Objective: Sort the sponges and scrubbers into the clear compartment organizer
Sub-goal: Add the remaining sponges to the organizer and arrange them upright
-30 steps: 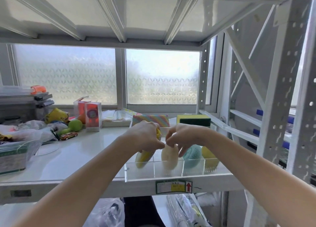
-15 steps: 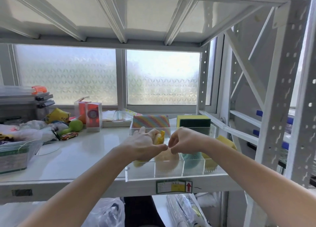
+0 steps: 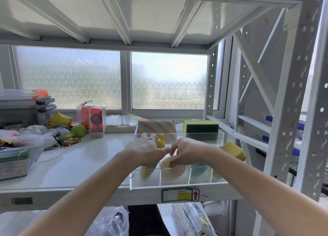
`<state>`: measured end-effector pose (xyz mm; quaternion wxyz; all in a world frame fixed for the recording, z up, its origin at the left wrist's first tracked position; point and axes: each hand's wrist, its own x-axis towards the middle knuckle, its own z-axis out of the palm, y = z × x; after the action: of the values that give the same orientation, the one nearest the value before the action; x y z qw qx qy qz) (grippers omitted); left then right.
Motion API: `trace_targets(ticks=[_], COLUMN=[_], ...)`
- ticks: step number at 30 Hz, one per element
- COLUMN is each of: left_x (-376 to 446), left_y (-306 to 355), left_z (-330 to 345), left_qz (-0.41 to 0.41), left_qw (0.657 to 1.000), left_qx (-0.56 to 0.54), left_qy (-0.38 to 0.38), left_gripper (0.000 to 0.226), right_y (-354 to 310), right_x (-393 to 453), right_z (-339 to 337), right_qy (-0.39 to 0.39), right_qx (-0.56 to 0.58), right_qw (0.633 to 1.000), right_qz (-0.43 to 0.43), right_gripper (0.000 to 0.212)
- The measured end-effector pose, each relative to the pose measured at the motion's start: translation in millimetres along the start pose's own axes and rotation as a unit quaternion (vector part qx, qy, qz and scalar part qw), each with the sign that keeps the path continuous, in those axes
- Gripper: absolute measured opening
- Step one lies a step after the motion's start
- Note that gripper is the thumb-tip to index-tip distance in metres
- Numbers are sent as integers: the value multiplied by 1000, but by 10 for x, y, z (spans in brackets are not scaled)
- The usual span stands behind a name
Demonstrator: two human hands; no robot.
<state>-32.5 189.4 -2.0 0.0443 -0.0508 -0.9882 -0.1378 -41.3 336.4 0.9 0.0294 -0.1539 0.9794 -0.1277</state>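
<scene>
On the shelf's front edge, the clear organizer [image 3: 177,183] is worked from left to right. The yellow scrubber [image 3: 160,143] is held upright in the left hand [image 3: 144,151], fingers curled round it, its long axis near vertical over the leftmost compartment; it should be lowered straight down. The cream scrubber [image 3: 172,170], bristles down, is pressed into the next compartment by the right hand [image 3: 186,151] with narrowed fingers.

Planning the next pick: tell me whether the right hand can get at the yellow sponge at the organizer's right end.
Probably yes. The yellow sponge sits exposed just beside the right hand, nothing covering it.
</scene>
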Motion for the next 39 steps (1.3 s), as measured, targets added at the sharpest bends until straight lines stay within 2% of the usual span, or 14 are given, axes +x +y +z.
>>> trace_targets(ticks=[3, 12, 19, 22, 25, 28, 31, 35, 39], left_x=[-22, -10, 9, -23, -58, -66, -94, -99, -83], left_y=[12, 6, 15, -56, -147, -229, -225, -211, -241], left_z=[-50, 64, 44, 21, -28, -63, -26, 53, 108], left_qz=[20, 38, 35, 54, 81, 96, 108, 126, 136], left_qw=[999, 999, 999, 998, 995, 993, 992, 985, 983], left_qx=[37, 32, 29, 14, -26, -36, 9, 63, 53], left_qy=[22, 5, -4, 26, 51, 52, 64, 103, 108], left_gripper=[87, 65, 70, 77, 70, 71, 74, 76, 75], right_y=[-4, 2, 13, 56, 97, 92, 59, 51, 70], right_x=[15, 22, 28, 30, -13, -57, -53, -12, -3], right_z=[-8, 30, 11, -90, -232, -249, -131, -14, 4], right_qy=[-4, -6, -5, 19, 52, 26, -11, -12, -8], right_qx=[2, -5, -11, 13, 45, 46, 27, -4, -10], right_qw=[1000, 1000, 1000, 1000, 997, 998, 999, 999, 999], right_qz=[-2, 0, -2, -8, -21, -36, -38, -34, -34], right_gripper=[51, 51, 55, 59, 56, 53, 51, 50, 48])
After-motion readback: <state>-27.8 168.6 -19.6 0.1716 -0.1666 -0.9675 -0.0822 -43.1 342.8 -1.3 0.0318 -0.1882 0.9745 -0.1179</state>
